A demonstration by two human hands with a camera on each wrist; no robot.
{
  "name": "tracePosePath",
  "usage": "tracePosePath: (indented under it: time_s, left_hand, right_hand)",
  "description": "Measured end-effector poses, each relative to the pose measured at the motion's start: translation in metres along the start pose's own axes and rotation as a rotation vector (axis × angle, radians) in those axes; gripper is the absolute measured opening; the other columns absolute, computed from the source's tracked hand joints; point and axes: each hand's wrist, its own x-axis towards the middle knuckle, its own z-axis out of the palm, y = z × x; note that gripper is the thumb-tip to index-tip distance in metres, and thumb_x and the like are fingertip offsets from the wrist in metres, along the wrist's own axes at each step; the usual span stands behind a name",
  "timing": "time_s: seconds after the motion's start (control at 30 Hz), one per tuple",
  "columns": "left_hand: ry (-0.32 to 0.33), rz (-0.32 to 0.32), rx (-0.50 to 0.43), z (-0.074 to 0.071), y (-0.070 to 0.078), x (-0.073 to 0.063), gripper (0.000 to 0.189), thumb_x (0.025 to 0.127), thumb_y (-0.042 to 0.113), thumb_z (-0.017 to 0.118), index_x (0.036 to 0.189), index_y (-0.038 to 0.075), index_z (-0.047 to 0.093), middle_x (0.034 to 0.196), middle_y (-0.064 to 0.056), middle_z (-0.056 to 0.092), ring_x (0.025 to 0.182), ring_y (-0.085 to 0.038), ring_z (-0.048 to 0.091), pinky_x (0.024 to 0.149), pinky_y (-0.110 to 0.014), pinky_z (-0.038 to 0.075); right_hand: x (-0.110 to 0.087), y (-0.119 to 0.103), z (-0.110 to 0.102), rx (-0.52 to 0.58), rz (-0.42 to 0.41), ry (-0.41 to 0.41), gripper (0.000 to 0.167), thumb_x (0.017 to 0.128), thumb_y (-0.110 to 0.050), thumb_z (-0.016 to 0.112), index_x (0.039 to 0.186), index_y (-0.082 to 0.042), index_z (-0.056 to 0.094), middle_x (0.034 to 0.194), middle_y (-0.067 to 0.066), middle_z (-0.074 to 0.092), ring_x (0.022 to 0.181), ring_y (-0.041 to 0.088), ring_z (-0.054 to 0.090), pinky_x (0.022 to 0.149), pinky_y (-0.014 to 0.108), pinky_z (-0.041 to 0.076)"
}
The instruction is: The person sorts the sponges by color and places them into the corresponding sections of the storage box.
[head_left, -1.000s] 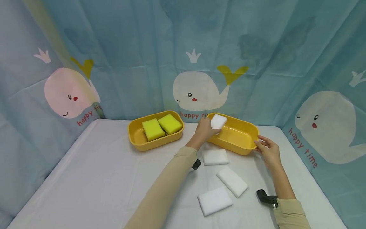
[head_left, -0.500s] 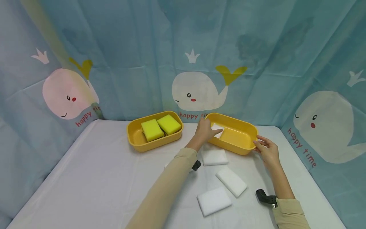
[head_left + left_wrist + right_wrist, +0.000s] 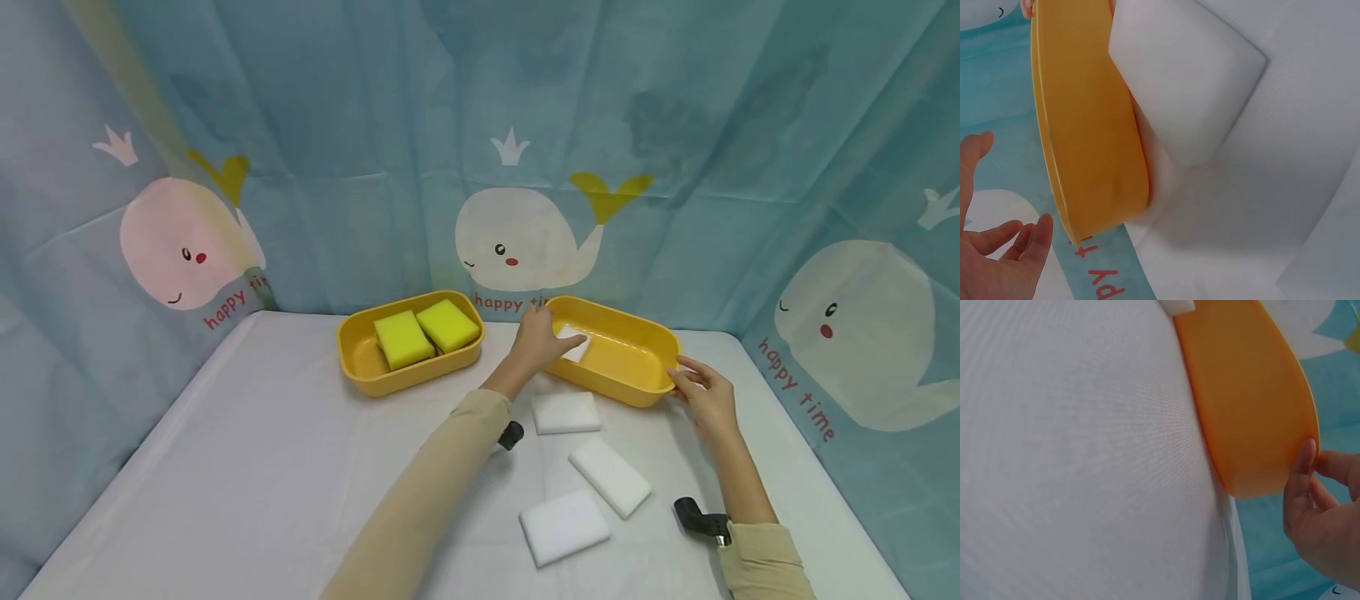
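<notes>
Left tray: yellow plastic tray (image 3: 360,357) with two yellow sponges (image 3: 405,339) inside, side by side.
Left hand: over the left end of the other tray (image 3: 628,360); thumb and fingers (image 3: 1038,240) spread apart, holding nothing (image 3: 534,343).
White block in tray: lies at that tray's left end, partly hidden by the hand (image 3: 579,351); probably light, soft foam, so a gentle pinch across two opposite edges should do.
Loose white blocks: upper one (image 3: 566,413) just in front of the tray, lower one (image 3: 564,527) nearest the person, slanted one (image 3: 610,477) between; all lie flat, so likely best taken by the long sides, squeezed lightly.
Right tray: looks stiff, smooth, perhaps a little slippery; its rim seems the sure hold.
Right hand: pinches the right-end rim between thumb and fingers (image 3: 705,402).
</notes>
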Motion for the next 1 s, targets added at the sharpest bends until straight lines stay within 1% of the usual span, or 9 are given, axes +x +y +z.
tracePosePath:
  time_s: [0.1, 0.27, 0.43, 0.53, 0.67, 0.77, 1.0]
  left_hand:
    - [0.010, 0.007, -0.017, -0.002, -0.001, -0.002, 0.076, 0.098, 0.044, 0.076, 0.152, -0.002, 0.050, 0.157, -0.020, 0.048, 0.147, -0.033, 0.045, 0.120, -0.042, 0.045]
    - [0.027, 0.039, -0.040, -0.005, -0.003, -0.007, 0.076, 0.098, 0.043, 0.076, 0.152, -0.003, 0.050, 0.154, -0.020, 0.051, 0.144, -0.033, 0.048, 0.119, -0.043, 0.046]
    - [0.051, 0.061, -0.055, -0.008, -0.006, -0.013, 0.073, 0.097, 0.042, 0.076, 0.151, 0.000, 0.052, 0.152, -0.017, 0.054, 0.143, -0.032, 0.049, 0.118, -0.044, 0.047]
    - [0.059, 0.064, -0.070, -0.011, -0.011, -0.018, 0.072, 0.097, 0.041, 0.076, 0.153, 0.003, 0.052, 0.155, -0.016, 0.052, 0.146, -0.032, 0.047, 0.120, -0.046, 0.045]
    - [0.058, 0.068, -0.083, -0.014, -0.016, -0.025, 0.071, 0.098, 0.041, 0.076, 0.154, 0.004, 0.051, 0.154, -0.017, 0.052, 0.139, -0.031, 0.054, 0.115, -0.045, 0.050]
    - [0.058, 0.075, -0.080, -0.015, -0.019, -0.029, 0.070, 0.098, 0.041, 0.076, 0.151, 0.003, 0.053, 0.146, -0.016, 0.057, 0.128, -0.028, 0.060, 0.108, -0.042, 0.055]
    - [0.052, 0.080, -0.052, -0.017, -0.023, -0.041, 0.067, 0.098, 0.041, 0.076, 0.148, 0.002, 0.055, 0.133, -0.013, 0.059, 0.115, -0.024, 0.060, 0.099, -0.037, 0.057]
  right_hand:
    - [0.001, 0.000, 0.000, -0.003, 0.001, -0.001, 0.056, 0.107, -0.013, 0.062, 0.159, -0.001, 0.044, 0.108, 0.000, 0.054, 0.076, -0.001, 0.061, 0.076, 0.012, 0.059]
    - [0.000, 0.000, -0.001, 0.011, -0.002, 0.001, 0.056, 0.106, -0.012, 0.063, 0.158, 0.000, 0.044, 0.105, -0.001, 0.055, 0.074, -0.001, 0.061, 0.075, 0.012, 0.059]
    - [-0.001, -0.002, 0.000, 0.007, 0.008, 0.007, 0.056, 0.107, -0.012, 0.062, 0.158, 0.000, 0.044, 0.108, 0.001, 0.054, 0.074, 0.000, 0.061, 0.075, 0.012, 0.059]
    - [-0.001, -0.002, 0.000, 0.005, 0.018, 0.010, 0.056, 0.107, -0.013, 0.062, 0.159, -0.001, 0.044, 0.110, 0.003, 0.053, 0.075, 0.000, 0.061, 0.075, 0.012, 0.059]
    - [0.000, -0.001, 0.000, 0.008, 0.016, 0.006, 0.056, 0.107, -0.015, 0.062, 0.159, -0.002, 0.044, 0.110, 0.003, 0.053, 0.075, 0.001, 0.060, 0.074, 0.011, 0.059]
    - [0.000, 0.000, -0.001, 0.015, 0.003, 0.000, 0.056, 0.107, -0.015, 0.063, 0.158, -0.001, 0.045, 0.107, 0.001, 0.053, 0.074, 0.001, 0.060, 0.074, 0.011, 0.059]
    - [-0.003, 0.001, -0.001, 0.040, -0.023, -0.014, 0.057, 0.106, -0.013, 0.063, 0.158, 0.002, 0.044, 0.102, -0.002, 0.054, 0.072, 0.001, 0.060, 0.073, 0.011, 0.059]
